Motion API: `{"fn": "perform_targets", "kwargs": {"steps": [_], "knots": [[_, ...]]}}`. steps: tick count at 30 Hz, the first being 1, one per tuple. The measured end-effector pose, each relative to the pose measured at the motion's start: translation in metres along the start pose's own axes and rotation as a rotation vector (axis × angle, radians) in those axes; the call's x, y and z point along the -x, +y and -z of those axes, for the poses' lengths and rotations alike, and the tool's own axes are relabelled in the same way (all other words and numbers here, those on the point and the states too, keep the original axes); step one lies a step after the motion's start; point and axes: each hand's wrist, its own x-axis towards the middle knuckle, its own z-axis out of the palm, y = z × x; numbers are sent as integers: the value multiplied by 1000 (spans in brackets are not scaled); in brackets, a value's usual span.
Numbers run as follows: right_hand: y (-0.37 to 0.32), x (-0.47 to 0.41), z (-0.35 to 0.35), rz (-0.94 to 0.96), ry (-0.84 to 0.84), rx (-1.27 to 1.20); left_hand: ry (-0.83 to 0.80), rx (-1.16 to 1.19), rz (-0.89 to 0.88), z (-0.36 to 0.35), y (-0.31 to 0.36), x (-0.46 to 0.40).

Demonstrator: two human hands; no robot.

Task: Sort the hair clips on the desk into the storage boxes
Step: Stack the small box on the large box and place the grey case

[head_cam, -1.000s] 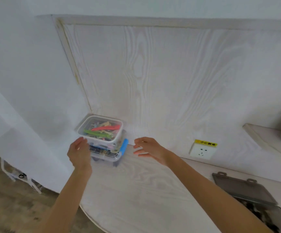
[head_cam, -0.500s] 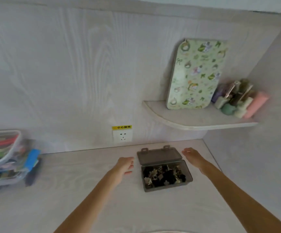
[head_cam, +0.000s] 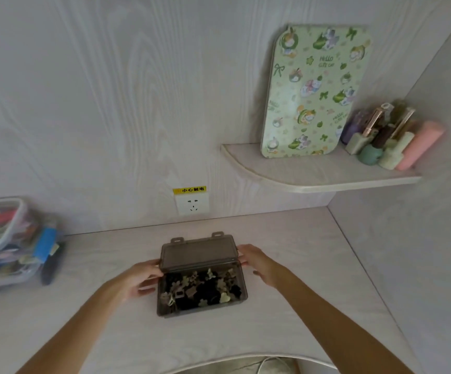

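Smoky grey box (head_cam: 165, 298), black and pale-green clips (head_cam: 202, 288), green floral-print board (head_cam: 316, 90).

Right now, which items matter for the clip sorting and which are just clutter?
Job:
grey box with lid up, small clips inside
left hand and right hand at the lid's ends
stacked clear boxes of clips, far left

Clutter:
wall socket
green board on shelf
bottles

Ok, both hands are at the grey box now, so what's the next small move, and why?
Probably swing the lid forward and down to close it. The grey box already holds many small clips, its lid stands raised at the back, and the left hand and right hand sit at the lid's two ends.
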Motion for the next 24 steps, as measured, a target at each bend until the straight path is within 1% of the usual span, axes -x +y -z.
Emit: {"fn": "perform_targets", "kwargs": {"steps": [3,7,8,9,10,11,13,14,16,17,18,19,21,24], "knots": [[-5,-12,-24,38,-50,27,9,14,-23,26,-5,4],[-19,-17,-25,145,-27,-130,38,280,-144,35,3,8],[-22,-15,-21,179,-36,-169,65,324,-171,36,6,8],[-22,-14,-15,207,-53,-190,98,315,-193,36,7,8],[-20,-12,-11,232,-72,-187,131,250,-214,35,6,9],[-18,-11,-7,257,-88,-149,159,132,-240,33,5,10],[-12,-8,-6,297,-83,77,203,-178,-340,27,-4,17],[-8,-8,-8,334,-53,236,222,-388,-444,24,-10,18],[5,-12,-19,504,-1,655,275,-883,-698,20,-28,15],[12,-14,-25,601,7,869,291,-1072,-804,17,-36,14],[18,-16,-29,681,22,1048,302,-1221,-870,14,-42,13],[25,-18,-32,741,46,1190,312,-1329,-891,11,-49,11],[35,-22,-35,807,118,1342,330,-1413,-889,6,-58,8],[45,-27,-38,829,174,1369,354,-1428,-886,4,-65,7]]}}
